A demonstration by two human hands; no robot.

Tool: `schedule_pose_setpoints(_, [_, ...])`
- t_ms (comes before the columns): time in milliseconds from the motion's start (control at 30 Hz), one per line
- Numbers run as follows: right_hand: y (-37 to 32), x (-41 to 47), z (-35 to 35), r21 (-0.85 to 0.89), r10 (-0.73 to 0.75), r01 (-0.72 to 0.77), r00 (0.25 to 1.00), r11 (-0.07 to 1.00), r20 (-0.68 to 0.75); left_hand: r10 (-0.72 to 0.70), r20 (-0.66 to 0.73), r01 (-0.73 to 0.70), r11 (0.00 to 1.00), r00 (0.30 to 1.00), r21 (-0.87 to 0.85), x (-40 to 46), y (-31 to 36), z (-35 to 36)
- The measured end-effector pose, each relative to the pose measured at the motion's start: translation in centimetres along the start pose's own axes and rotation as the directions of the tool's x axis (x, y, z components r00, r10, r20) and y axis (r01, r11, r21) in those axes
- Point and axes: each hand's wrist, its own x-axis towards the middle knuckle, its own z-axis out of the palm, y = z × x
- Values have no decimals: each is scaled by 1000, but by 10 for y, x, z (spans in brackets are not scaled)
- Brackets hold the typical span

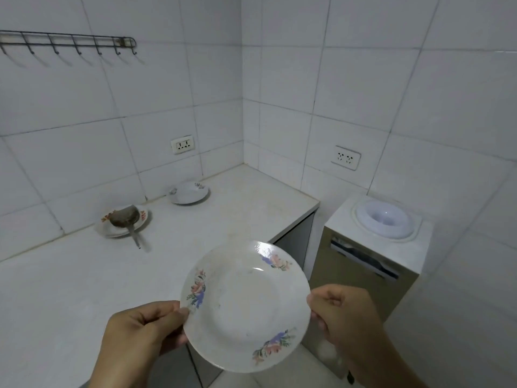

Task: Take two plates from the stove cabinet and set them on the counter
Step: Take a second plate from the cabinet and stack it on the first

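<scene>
A white plate with pink and blue flower prints (pixel 246 306) is held in the air over the front right edge of the white counter (pixel 70 289). My left hand (pixel 140 331) pinches its left rim and my right hand (pixel 344 315) pinches its right rim. The plate tilts toward me, its face showing. A second flowered plate (pixel 188 193) lies flat on the counter at the back, near the wall corner.
A plate with red marks (pixel 123 221) carries a metal ladle (pixel 126 218) at the back left of the counter. A water dispenser without a bottle (pixel 383 219) stands to the counter's right. Two wall sockets and a hook rail (pixel 70 42) are on the tiles.
</scene>
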Motion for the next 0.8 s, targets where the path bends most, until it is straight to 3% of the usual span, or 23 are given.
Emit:
schedule_pose_setpoints(167, [-21, 61, 11, -120, -62, 62, 998, 991, 1, 26, 17, -26, 999, 999, -46, 61, 21, 19])
schedule_pose_setpoints(600, [-54, 213, 33, -19, -46, 46, 999, 999, -1, 49, -26, -50, 998, 998, -45, 198, 61, 67])
schedule_pose_setpoints(800, [-68, 303, 34, -23, -62, 65, 990, 998, 127, 60, -124, -67, 996, 990, -54, 252, 75, 102])
